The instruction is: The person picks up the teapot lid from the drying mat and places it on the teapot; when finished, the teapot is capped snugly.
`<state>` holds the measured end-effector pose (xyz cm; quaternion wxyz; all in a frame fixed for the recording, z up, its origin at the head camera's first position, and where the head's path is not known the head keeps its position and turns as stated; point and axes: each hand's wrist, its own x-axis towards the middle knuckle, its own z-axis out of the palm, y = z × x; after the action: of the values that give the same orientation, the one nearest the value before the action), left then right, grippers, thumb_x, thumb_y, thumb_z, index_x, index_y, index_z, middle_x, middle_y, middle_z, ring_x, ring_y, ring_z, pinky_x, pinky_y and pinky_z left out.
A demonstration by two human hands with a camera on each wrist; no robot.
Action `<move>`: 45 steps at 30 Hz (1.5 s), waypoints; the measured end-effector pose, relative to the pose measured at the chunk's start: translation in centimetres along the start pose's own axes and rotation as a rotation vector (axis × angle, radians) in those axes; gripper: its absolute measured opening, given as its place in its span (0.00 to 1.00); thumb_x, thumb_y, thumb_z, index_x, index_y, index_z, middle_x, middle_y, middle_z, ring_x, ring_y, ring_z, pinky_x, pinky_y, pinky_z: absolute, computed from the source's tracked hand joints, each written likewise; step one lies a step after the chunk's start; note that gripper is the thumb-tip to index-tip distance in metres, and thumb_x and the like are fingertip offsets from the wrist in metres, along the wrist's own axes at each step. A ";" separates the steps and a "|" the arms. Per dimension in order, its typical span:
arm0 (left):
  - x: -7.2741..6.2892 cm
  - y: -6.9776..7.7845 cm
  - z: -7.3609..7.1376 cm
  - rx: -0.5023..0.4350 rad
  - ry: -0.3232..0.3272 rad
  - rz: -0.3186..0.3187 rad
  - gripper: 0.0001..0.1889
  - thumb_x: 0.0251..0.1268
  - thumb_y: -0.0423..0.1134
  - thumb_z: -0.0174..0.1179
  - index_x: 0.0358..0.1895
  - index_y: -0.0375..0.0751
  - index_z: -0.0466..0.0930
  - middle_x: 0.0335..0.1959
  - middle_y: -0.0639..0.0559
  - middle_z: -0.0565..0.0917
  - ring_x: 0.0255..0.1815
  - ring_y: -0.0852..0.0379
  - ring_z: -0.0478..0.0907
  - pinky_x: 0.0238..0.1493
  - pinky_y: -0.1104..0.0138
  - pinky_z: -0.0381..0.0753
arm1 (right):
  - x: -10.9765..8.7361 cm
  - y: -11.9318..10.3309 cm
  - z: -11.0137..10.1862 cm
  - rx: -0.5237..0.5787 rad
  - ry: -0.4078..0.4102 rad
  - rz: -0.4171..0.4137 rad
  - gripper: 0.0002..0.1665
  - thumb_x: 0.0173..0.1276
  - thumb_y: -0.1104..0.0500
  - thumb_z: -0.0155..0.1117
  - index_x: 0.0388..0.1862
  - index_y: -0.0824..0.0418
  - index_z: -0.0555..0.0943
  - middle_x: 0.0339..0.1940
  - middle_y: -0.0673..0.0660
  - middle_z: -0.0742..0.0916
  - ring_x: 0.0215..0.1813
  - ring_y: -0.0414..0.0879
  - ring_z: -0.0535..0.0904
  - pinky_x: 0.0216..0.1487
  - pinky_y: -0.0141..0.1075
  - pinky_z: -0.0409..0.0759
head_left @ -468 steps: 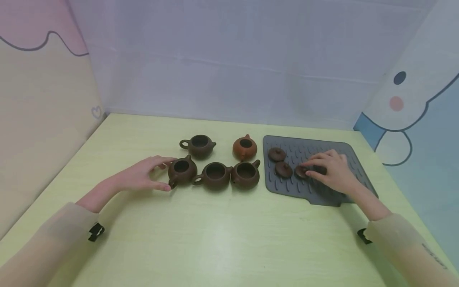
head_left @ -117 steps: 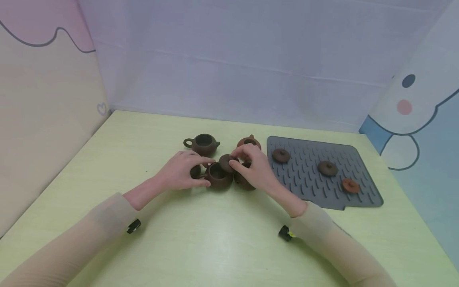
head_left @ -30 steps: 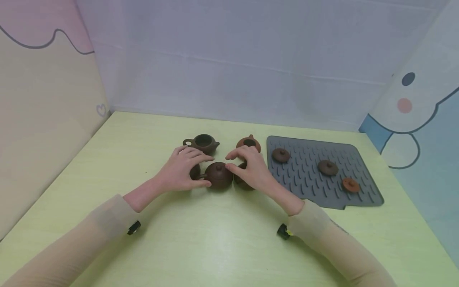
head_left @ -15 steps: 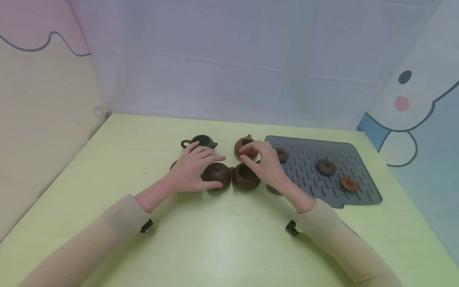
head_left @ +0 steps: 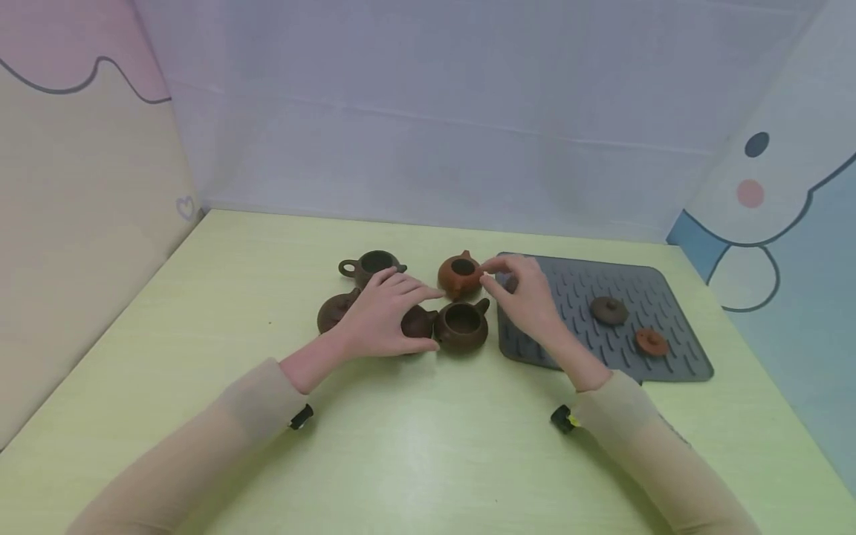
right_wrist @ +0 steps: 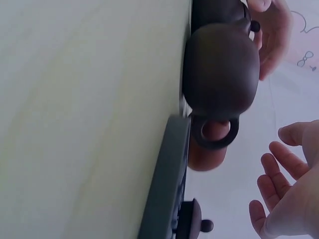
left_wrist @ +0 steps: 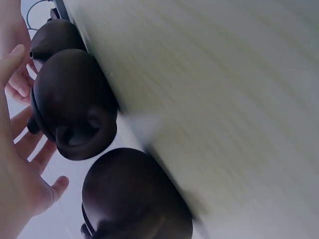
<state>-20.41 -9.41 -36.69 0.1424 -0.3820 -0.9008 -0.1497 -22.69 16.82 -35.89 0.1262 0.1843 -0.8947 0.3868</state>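
Observation:
My left hand, fingers spread, is over a dark brown lidded teapot in the middle of the front row and partly hides it. In the left wrist view the thumb and fingers stand apart around that teapot's lid side. Left of it sits another lidded teapot. To its right is a lidless brown teapot. Over the mat's left edge my right hand holds nothing, thumb and forefinger apart; it mostly covers a brown lid, which shows below the hand in the right wrist view.
Behind stand a lidless dark teapot and a lidless reddish-orange teapot. On the grey ridged mat at right lie a brown lid and an orange lid. A cloth wall rises behind the table.
Since 3.9 s ago, the right hand has put a lid on the middle teapot and released it. Lately it has moved right to the mat, while the left hand has shifted right over that teapot.

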 end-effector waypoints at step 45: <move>1.0 1.0 0.8 -0.014 -0.130 -0.110 0.36 0.48 0.68 0.69 0.61 0.56 0.80 0.57 0.59 0.86 0.59 0.51 0.79 0.73 0.43 0.62 | 0.9 5.5 -3.3 -0.127 -0.180 0.373 0.19 0.76 0.56 0.55 0.62 0.61 0.78 0.65 0.65 0.79 0.67 0.62 0.71 0.66 0.58 0.71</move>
<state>-20.44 -7.76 -36.91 0.0726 -0.3418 -0.9266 -0.1387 -25.59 22.49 -36.91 -0.0163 0.0410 -0.9436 0.3282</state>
